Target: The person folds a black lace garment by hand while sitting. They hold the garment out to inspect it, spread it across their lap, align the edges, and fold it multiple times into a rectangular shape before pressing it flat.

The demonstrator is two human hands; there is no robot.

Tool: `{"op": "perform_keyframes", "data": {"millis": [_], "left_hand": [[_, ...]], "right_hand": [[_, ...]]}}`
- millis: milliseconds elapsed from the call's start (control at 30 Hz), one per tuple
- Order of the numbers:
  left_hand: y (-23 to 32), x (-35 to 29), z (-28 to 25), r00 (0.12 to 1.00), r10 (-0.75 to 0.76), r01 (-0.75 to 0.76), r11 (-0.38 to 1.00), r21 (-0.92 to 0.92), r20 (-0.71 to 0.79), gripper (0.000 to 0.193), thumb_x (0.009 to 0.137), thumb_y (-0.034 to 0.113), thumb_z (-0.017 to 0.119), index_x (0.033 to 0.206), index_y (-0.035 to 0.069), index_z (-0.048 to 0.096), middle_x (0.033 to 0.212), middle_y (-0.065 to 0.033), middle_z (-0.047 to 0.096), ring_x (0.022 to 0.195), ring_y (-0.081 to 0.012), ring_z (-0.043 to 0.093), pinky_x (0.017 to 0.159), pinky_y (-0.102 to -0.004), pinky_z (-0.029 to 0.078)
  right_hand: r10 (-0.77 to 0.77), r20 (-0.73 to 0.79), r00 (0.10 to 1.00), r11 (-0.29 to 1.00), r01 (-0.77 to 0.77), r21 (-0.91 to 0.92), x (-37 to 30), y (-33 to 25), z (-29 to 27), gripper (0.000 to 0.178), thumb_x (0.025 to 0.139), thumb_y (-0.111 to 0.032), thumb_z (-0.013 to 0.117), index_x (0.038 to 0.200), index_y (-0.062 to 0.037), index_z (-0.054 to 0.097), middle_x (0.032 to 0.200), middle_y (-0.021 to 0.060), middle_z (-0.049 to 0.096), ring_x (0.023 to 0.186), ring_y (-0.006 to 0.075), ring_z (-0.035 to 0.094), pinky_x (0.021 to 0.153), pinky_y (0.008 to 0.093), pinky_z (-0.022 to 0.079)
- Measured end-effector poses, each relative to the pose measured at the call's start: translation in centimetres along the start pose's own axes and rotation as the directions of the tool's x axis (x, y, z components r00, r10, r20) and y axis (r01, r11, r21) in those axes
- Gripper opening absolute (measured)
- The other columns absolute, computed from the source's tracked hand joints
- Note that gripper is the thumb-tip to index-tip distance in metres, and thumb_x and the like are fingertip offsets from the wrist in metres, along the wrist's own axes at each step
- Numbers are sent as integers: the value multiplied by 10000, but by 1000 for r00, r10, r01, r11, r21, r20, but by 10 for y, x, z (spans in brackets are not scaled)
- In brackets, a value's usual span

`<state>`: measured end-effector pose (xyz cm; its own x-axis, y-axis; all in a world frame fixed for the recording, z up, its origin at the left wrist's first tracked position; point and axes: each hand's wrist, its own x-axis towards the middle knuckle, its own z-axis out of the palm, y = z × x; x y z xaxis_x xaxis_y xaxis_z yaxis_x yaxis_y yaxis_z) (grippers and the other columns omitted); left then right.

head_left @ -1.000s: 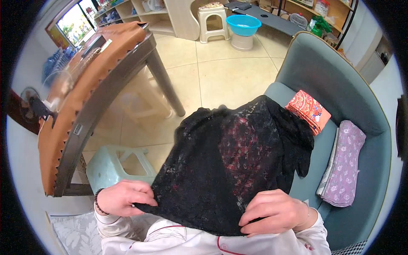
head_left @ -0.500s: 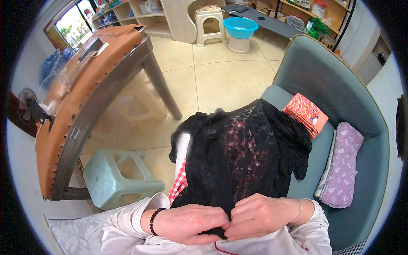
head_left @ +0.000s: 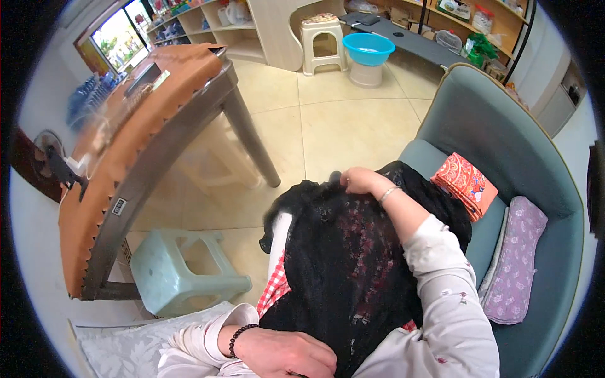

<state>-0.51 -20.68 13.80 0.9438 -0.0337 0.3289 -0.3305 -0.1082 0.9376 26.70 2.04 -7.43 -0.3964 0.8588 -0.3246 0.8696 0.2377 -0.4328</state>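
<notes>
Red-and-white checked cloth [head_left: 275,290] peeks from under the black lace garment [head_left: 328,271], draped across the lap. The left hand [head_left: 288,354] curls at its near end; whether it grips, I cannot tell. The right hand [head_left: 365,181] pinches the far edge: a light, even pull there should ease wrinkles without snagging the lace.

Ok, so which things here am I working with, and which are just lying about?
In hand:
Black patterned cloth
Right hand, at its far edge
Left hand, at its near end

Apparently just lying about:
Folded orange cloth
Folded lilac cloth
Blue basin
Pale green stool
</notes>
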Motion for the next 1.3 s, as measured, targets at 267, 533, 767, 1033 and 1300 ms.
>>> {"op": "perform_keyframes", "data": {"millis": [267,533,767,1033,1300], "left_hand": [[-4,-10,-12,998,15,-21,994,-106,-56,89,856,66,627,874,-21,623,835,-163,594,737,-328,587,625,-386,475],[-7,-10,-16,999,23,-27,993,-118,-30,97,866,78,614,866,-19,627,834,-160,594,740,-325,585,634,-385,473],[-7,-11,-12,999,38,-41,991,-124,-30,99,868,83,615,877,-15,624,839,-157,589,747,-327,582,639,-386,472],[-4,-11,-11,999,26,-28,995,-97,-20,93,864,79,619,878,-13,620,846,-155,587,754,-326,580,643,-386,472],[0,-8,-7,1000,19,-20,997,-80,-22,77,862,59,605,879,-14,619,851,-153,587,752,-327,576,643,-385,470]], "right_hand": [[169,238,956,919,-66,-390,37,-57,26,306,789,-210,625,1074,-108,668,1051,101,675,997,291,640,845,435,489],[179,-217,960,962,-217,-166,51,-21,35,217,779,-156,537,909,-95,700,957,162,666,919,335,637,782,430,515],[317,-485,815,947,-244,209,45,14,30,261,757,-77,473,877,-81,705,912,184,660,865,337,647,755,430,513],[238,99,966,547,-217,808,34,-4,21,388,871,-279,563,1166,-27,558,851,160,673,650,210,669,561,309,516],[242,-61,968,965,-247,-85,27,-35,31,340,760,-261,645,1019,-44,676,1066,144,663,955,314,651,837,425,512]]}}
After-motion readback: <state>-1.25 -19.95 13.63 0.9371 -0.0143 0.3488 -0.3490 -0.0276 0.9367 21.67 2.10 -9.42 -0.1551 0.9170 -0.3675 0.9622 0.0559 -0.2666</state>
